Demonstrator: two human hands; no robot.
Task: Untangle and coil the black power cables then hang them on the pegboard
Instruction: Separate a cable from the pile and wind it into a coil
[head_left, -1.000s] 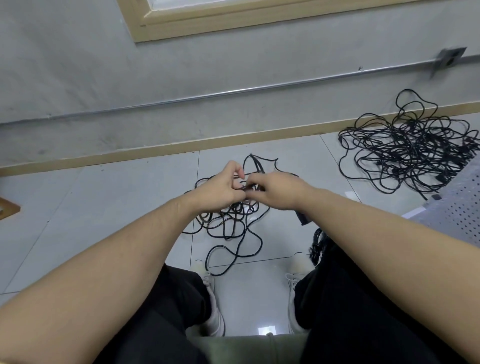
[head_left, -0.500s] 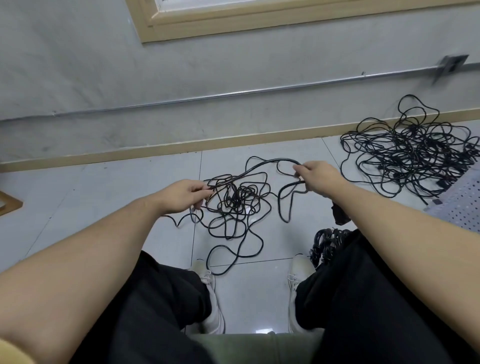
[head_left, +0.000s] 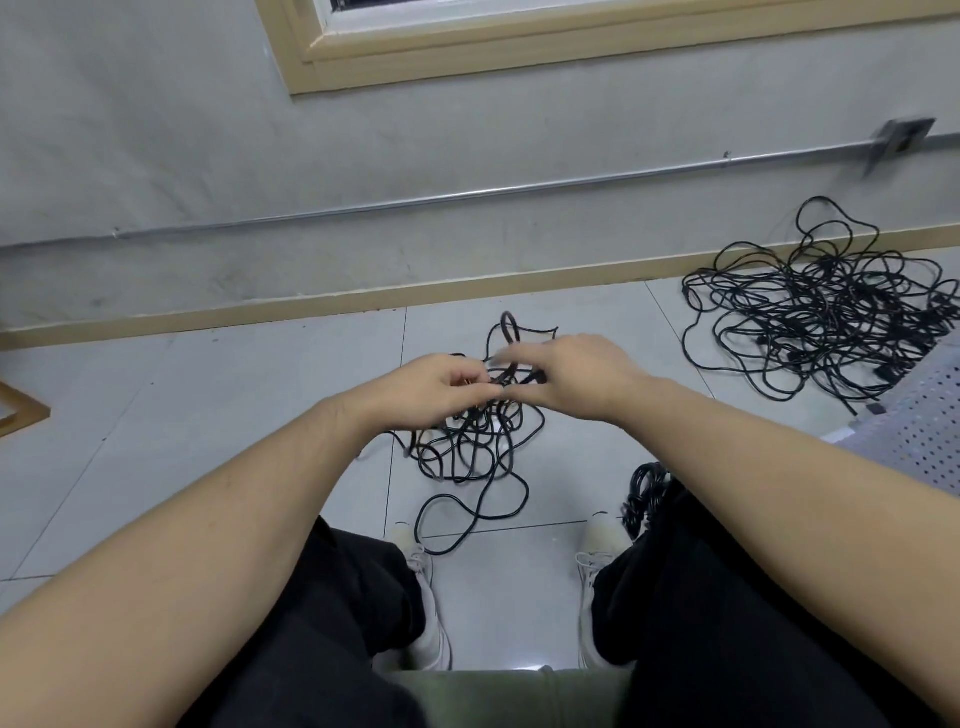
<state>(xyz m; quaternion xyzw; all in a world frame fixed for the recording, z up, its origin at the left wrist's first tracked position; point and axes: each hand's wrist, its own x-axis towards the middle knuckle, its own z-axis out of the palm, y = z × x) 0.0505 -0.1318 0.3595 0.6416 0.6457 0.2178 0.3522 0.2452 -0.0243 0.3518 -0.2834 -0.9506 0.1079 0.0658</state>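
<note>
L hand (head_left: 436, 387): fingers curled, pinched black cable (head_left: 470, 447) strands.
R hand (head_left: 576, 379): fingers blurred, grip unclear, touching L's.
Cable: tangle hung below fingers onto floor (head_left: 208, 415).
Spare pile (head_left: 826, 306): well right of fingers.

Grey wall (head_left: 156, 130) fills the top half, scuffed and streaky. A tan window frame (head_left: 467, 57) sits at upper centre, running off the top edge. A thin metal conduit (head_left: 415, 202) crosses the wall left to right, rising to a small junction box (head_left: 901, 136) at the far right. Below that, a tan skirting board (head_left: 260, 314) meets pale floor tiles (head_left: 234, 415) with dark grout lines. At the left edge, a wooden corner (head_left: 26, 410) pokes in. Bottom centre: two white shoes (head_left: 428, 603) planted on the tiles, black trousers (head_left: 727, 623) on either side, and a green seat edge (head_left: 509, 696) between them.
</note>
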